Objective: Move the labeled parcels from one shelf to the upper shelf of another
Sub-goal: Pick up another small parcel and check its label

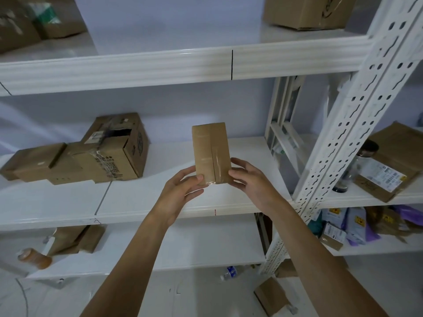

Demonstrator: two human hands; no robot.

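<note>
A small taped cardboard parcel (210,152) stands upright in front of the middle shelf (142,202) of the white rack. My left hand (180,191) grips its lower left corner and my right hand (249,181) grips its lower right edge. The side facing me shows only brown tape; no label is visible on it. The upper shelf (160,67) runs above, with cardboard boxes at its far left (34,19) and right (306,12).
Two cardboard boxes (96,154) lie on the middle shelf to the left. A perforated white upright (357,115) divides this rack from the right one, which holds a labeled parcel (393,163), a dark bottle (359,165) and several bagged parcels (357,223). Lower shelf has boxes and a tape roll (34,258).
</note>
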